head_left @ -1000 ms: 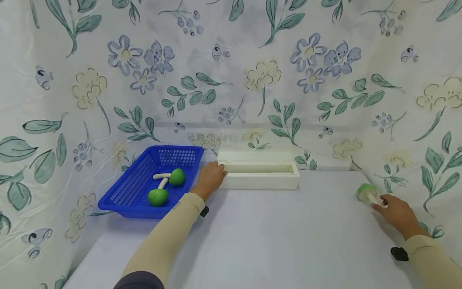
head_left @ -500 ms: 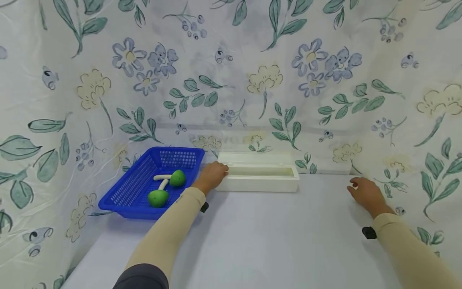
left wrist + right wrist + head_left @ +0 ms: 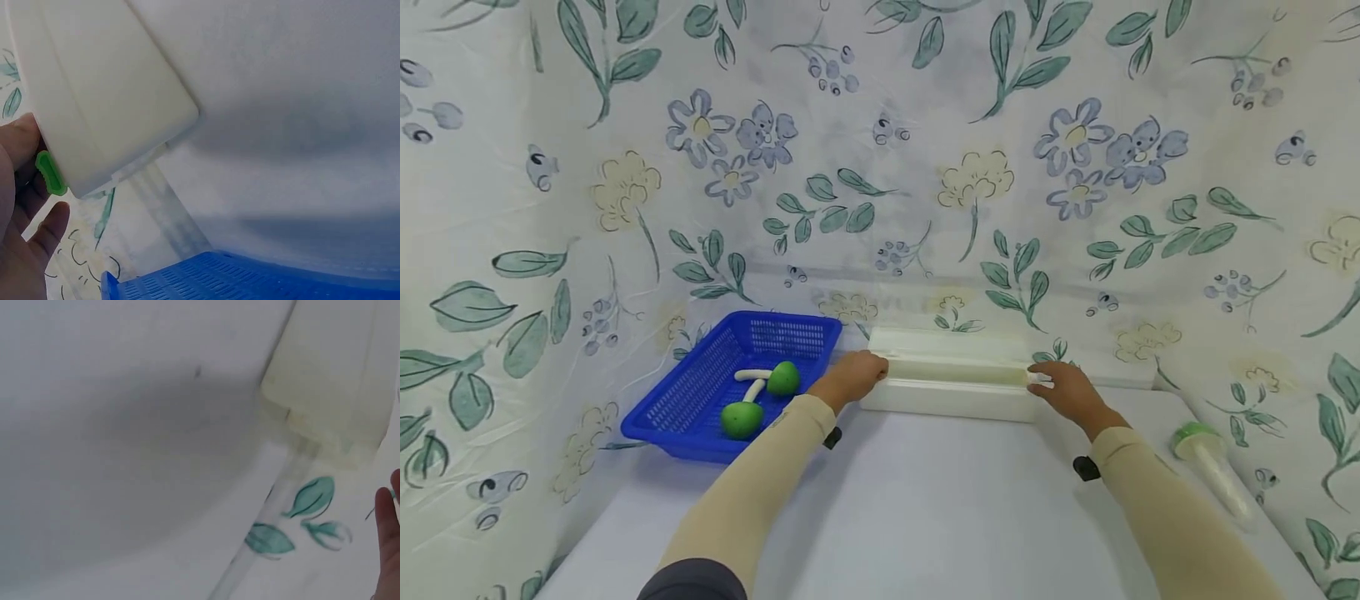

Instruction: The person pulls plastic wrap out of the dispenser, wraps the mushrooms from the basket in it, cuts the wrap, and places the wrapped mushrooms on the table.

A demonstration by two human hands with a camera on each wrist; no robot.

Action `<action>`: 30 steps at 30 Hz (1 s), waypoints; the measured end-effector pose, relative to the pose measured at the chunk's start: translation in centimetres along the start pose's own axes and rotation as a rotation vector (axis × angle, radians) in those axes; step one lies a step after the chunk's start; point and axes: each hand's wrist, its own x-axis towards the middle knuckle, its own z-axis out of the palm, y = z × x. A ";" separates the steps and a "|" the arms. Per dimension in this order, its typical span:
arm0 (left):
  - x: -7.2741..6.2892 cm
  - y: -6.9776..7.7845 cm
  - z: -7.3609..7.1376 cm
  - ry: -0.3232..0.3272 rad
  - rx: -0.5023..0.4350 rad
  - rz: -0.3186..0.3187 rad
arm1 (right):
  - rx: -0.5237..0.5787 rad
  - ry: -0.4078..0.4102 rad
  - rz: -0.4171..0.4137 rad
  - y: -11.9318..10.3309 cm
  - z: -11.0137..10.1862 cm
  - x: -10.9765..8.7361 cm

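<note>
At left of the frame are one blue basket point(image 3: 696, 383) and two green-capped mushroom shapes point(image 3: 742, 420), around the centre one white lidded box point(image 3: 947, 402), one left hand point(image 3: 853, 375), one right hand point(image 3: 1073, 398) and two black wrist-worn devices point(image 3: 1086, 468), at lower right one green-topped tube point(image 3: 1219, 475).

Worktop point(image 3: 947, 517) is white. On it, blue perforated basket point(image 3: 677, 425), left of left hand point(image 3: 853, 377), near to it. Long white box point(image 3: 951, 400), lid point(image 3: 951, 342) open, stands between left hand and right hand point(image 3: 1071, 396). Green-topped item point(image 3: 1213, 475) with long pale stem lies right of right hand, nearer than it, close to worktop's right edge.
</note>
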 end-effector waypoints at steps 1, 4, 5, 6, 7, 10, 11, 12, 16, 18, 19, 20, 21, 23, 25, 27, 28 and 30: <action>0.1 0.2 0.1 0.002 0.005 0.011 | -0.002 -0.013 -0.023 -0.1 0.2 0.2; 0.3 0.5 0.5 0.010 0.028 0.027 | -0.022 -0.043 -0.080 -0.4 0.7 0.7; 0.3 0.5 0.6 0.013 0.039 0.027 | -0.029 -0.049 -0.095 -0.5 0.9 0.9; 0.4 0.5 0.7 0.012 0.043 0.026 | -0.031 -0.051 -0.099 -0.6 1.0 1.0; 0.4 0.5 0.7 0.007 0.044 0.021 | -0.040 -0.053 -0.109 -0.7 1.1 1.2; 0.5 0.5 0.7 -0.009 0.040 -0.004 | -0.045 -0.051 -0.101 -1.3 1.4 1.8; 0.5 0.5 0.7 -0.012 0.040 -0.010 | -0.054 -0.049 -0.099 -1.5 1.5 2.0; 0.5 0.5 0.7 -0.015 0.040 -0.016 | -0.071 -0.048 -0.094 -1.7 1.6 2.2; 0.5 0.5 0.6 -0.003 0.152 -0.009 | -0.183 -0.051 -0.112 -2.2 2.2 2.7; 0.5 0.7 0.8 0.040 0.251 0.017 | -0.237 -0.042 -0.127 -2.4 2.7 2.7; 0.5 0.8 1.0 0.076 0.305 0.031 | -0.265 -0.023 -0.147 -2.4 3.1 2.7; 0.4 0.9 1.1 0.117 0.352 0.044 | -0.287 0.006 -0.168 -2.4 3.4 2.6; 0.4 1.0 1.3 0.161 0.389 0.055 | -0.309 0.042 -0.188 -2.4 3.8 2.6; 0.3 1.2 1.7 0.251 0.455 0.073 | -0.344 0.130 -0.224 -2.5 4.3 2.4; 0.4 1.2 2.0 0.327 0.486 0.092 | -0.372 0.224 -0.248 -2.6 4.7 2.3; 0.5 1.0 2.1 0.386 0.496 0.114 | -0.374 0.297 -0.255 -2.7 4.8 2.2; 0.6 0.9 2.1 0.413 0.497 0.124 | -0.376 0.324 -0.256 -2.6 4.8 2.2; 0.7 0.6 2.0 0.460 0.495 0.136 | -0.382 0.362 -0.260 -2.6 4.6 2.4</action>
